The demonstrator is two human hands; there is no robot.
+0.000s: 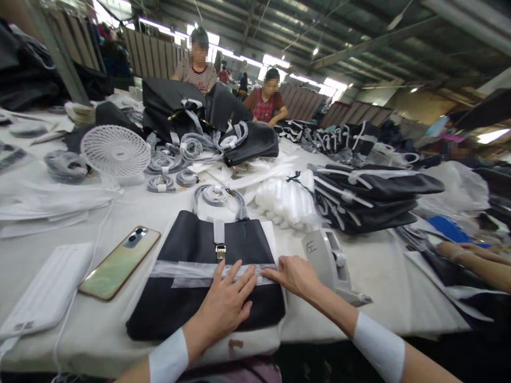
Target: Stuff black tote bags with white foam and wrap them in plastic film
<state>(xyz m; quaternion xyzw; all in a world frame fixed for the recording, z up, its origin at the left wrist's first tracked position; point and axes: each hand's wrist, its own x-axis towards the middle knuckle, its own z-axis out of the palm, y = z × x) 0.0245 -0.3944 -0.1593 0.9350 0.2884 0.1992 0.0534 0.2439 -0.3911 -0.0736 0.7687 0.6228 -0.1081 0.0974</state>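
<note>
A black handbag (pixel 191 314) lies flat on the white-covered table, its handles pointing away from me. A clear wrapping strip (pixel 187 273) runs across its front, below a gold buckle (pixel 220 252). My left hand (pixel 229 298) rests on the strip and the bag with its fingers spread. At the bag's right edge, my right hand (pixel 293 274) has its thumb on the strip's end and its other fingers curled; whether it pinches the strip is hard to tell. Just right of that hand stands a grey tape dispenser (pixel 325 260).
On the left are a phone (pixel 122 263), a white power bank (pixel 50 287) with a cable and a white fan (pixel 115 151). Wrapped straps, foam rolls (pixel 285 201) and stacked black bags (pixel 375 186) lie behind. Another person's arms (pixel 475 260) reach in at right; two people work across the table.
</note>
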